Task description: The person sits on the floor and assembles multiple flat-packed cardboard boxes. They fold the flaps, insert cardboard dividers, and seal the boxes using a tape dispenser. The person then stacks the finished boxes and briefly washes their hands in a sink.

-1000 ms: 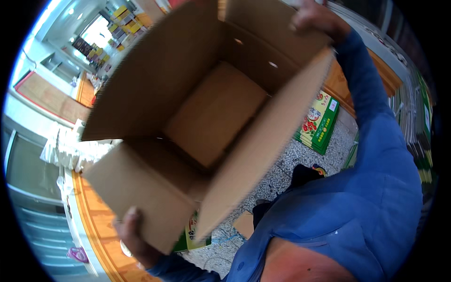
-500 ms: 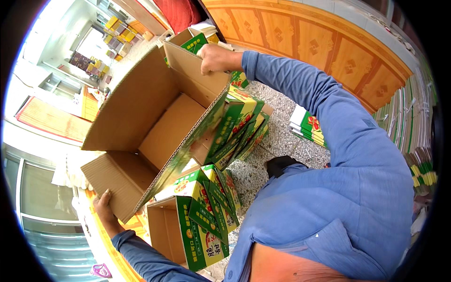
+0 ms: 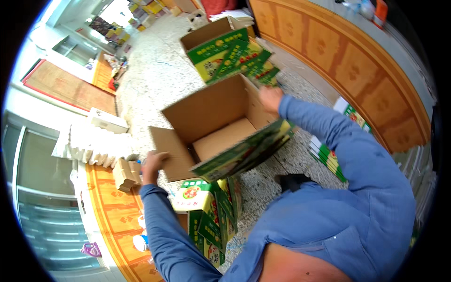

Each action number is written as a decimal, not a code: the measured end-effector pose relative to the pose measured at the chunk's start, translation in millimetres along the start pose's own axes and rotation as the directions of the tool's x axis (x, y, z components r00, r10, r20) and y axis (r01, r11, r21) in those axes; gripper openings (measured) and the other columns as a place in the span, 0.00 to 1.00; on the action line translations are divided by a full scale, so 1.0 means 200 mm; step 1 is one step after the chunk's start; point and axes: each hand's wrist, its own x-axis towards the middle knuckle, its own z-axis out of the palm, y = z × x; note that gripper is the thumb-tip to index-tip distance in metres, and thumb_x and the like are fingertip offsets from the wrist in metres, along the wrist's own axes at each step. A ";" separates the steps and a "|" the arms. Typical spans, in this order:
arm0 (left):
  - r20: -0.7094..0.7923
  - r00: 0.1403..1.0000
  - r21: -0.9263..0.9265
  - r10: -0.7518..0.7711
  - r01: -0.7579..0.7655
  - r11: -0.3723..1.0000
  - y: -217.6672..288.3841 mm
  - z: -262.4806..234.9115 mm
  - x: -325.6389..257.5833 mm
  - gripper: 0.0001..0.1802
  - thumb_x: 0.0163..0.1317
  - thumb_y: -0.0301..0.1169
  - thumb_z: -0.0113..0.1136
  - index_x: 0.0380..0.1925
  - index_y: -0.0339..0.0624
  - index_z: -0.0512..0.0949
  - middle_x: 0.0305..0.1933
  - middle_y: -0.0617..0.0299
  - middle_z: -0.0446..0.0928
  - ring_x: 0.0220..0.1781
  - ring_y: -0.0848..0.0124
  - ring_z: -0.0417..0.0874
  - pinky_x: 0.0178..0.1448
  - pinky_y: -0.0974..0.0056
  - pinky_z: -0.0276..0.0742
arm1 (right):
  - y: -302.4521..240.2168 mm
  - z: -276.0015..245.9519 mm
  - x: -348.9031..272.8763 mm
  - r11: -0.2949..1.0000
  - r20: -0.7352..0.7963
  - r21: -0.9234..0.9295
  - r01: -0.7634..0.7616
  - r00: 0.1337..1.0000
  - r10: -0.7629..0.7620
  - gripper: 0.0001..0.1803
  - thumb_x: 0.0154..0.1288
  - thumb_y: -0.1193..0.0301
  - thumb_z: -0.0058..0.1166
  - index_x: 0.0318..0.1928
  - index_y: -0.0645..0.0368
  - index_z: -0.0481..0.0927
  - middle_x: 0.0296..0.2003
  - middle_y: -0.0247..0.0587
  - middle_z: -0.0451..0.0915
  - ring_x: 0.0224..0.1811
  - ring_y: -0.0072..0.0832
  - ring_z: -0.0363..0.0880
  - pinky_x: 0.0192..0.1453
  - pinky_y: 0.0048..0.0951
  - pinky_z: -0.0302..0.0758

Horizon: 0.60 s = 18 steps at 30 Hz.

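An open cardboard box [image 3: 213, 124], brown inside with green printed outer sides, is held in the air over the speckled floor. My left hand [image 3: 152, 164] grips its near-left flap. My right hand [image 3: 270, 97] holds the far-right wall near the top edge. The box's inside looks empty. Below it stand several folded green printed cartons [image 3: 211, 214] on end, close to my body.
Another open carton with green flaps [image 3: 225, 51] sits further off on the floor. Flat green cartons [image 3: 329, 157] lie at the right by a wooden wall panel [image 3: 357, 70]. A wooden counter [image 3: 110, 211] with small boxes and egg trays [image 3: 94, 143] runs along the left.
The box has come down and away from my face, from filling the view to hanging over the floor. My hands have stayed on its flap and wall.
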 end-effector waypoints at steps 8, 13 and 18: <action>-0.018 0.760 0.093 -0.649 0.648 0.756 -0.02 0.38 0.13 0.26 0.54 0.48 0.59 0.33 0.30 0.82 0.38 0.36 0.80 0.42 0.44 0.82 0.49 0.51 0.78 | -0.07 0.33 0.04 0.988 0.013 0.132 -0.082 0.997 0.081 0.26 0.50 0.70 0.58 0.50 0.69 0.70 0.29 0.53 0.82 0.33 0.49 0.82 0.38 0.50 0.77; -0.170 0.709 -0.739 -0.685 0.369 0.564 0.14 0.32 -0.24 0.38 0.63 0.58 0.48 0.57 0.32 0.70 0.52 0.42 0.77 0.52 0.53 0.80 0.51 0.54 0.76 | -0.24 0.10 0.02 0.993 -0.114 0.118 0.025 0.993 -0.011 0.26 0.53 0.70 0.59 0.53 0.65 0.70 0.43 0.57 0.76 0.41 0.48 0.79 0.41 0.45 0.77; -0.268 0.685 -0.735 -0.677 -0.600 -0.315 0.63 0.11 -0.97 0.47 0.63 0.66 0.38 0.70 0.40 0.53 0.71 0.41 0.55 0.69 0.45 0.62 0.58 0.46 0.73 | -0.69 -0.14 -0.17 0.759 -0.296 0.560 0.333 0.936 -0.192 0.20 0.55 0.72 0.59 0.49 0.64 0.76 0.38 0.52 0.78 0.36 0.46 0.79 0.40 0.41 0.76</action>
